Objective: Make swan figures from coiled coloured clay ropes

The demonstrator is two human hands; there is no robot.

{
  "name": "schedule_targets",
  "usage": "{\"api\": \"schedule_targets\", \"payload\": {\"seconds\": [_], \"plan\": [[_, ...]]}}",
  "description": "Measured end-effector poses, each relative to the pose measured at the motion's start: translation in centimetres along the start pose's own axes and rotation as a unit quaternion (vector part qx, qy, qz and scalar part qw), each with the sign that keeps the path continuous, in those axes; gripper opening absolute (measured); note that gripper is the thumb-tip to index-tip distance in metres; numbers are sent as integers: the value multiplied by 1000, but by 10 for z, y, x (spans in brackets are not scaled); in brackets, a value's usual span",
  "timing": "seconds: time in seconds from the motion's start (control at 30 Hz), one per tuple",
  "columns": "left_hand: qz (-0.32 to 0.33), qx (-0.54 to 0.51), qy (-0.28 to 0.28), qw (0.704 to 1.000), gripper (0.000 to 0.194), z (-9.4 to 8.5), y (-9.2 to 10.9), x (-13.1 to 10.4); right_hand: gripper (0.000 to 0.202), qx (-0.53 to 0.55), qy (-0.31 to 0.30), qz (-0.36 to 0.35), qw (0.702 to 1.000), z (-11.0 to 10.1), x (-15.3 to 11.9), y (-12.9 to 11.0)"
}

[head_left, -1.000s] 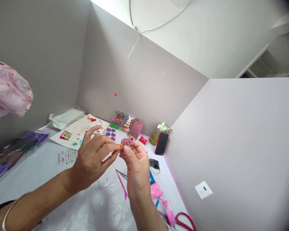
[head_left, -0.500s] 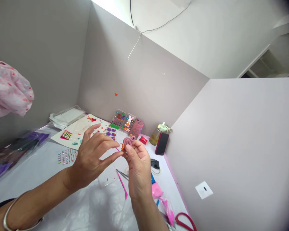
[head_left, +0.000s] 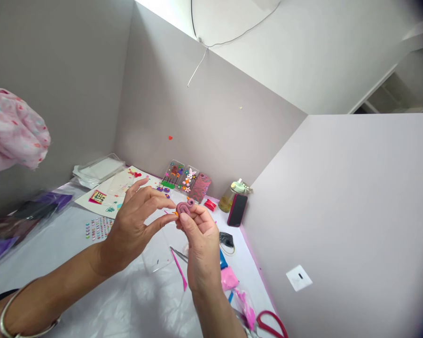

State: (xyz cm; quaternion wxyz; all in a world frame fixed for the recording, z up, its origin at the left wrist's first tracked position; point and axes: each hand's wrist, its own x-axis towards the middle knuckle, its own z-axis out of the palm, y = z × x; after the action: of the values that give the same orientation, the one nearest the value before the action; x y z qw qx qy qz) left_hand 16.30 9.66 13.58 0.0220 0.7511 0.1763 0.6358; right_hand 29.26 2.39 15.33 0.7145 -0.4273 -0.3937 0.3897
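Note:
A small coiled pink clay figure [head_left: 185, 207] with orange bits at its top and left side is pinched between the thumb and fingers of my right hand [head_left: 202, 239]. My left hand [head_left: 136, 225] comes in from the left, its thumb and a fingertip closed on the orange piece [head_left: 176, 213] at the figure's left edge, while its other fingers are raised. Below the hands, a pink tool [head_left: 179, 270] and metal tweezers [head_left: 178, 254] lie on the white-covered table [head_left: 127, 300].
Decorated cases [head_left: 189, 178] lean on the back wall. A bottle [head_left: 227, 199] and phone [head_left: 237, 210] stand at the right. Pink clay [head_left: 229, 279] and red-handled scissors [head_left: 271, 324] lie nearer. Gem stickers [head_left: 98, 228] and a white sheet [head_left: 91, 199] are at the left.
The pink figure and my right fingers have shifted slightly left. My left thumb and fingertip have come together at the figure's orange piece, where a gap showed before.

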Motion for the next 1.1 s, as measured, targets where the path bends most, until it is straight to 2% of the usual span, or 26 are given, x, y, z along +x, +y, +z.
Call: {"api": "schedule_targets", "payload": {"seconds": [0.17,0.47,0.8,1.1], "plan": [[-16,-9,-1,1000,19,-1,-5,0,31,-2,-1,1,1000,-1,0,-2],[-5,-8,5,1000,14,-2,-7,2,28,4,-7,1,1000,-1,-1,-3],[8,-1,-20,1000,3,-3,-2,3,28,3,-4,-3,1000,-3,2,-1],[22,9,-28,999,8,-5,3,5,29,-6,3,-11,1000,-3,2,-1]]}}
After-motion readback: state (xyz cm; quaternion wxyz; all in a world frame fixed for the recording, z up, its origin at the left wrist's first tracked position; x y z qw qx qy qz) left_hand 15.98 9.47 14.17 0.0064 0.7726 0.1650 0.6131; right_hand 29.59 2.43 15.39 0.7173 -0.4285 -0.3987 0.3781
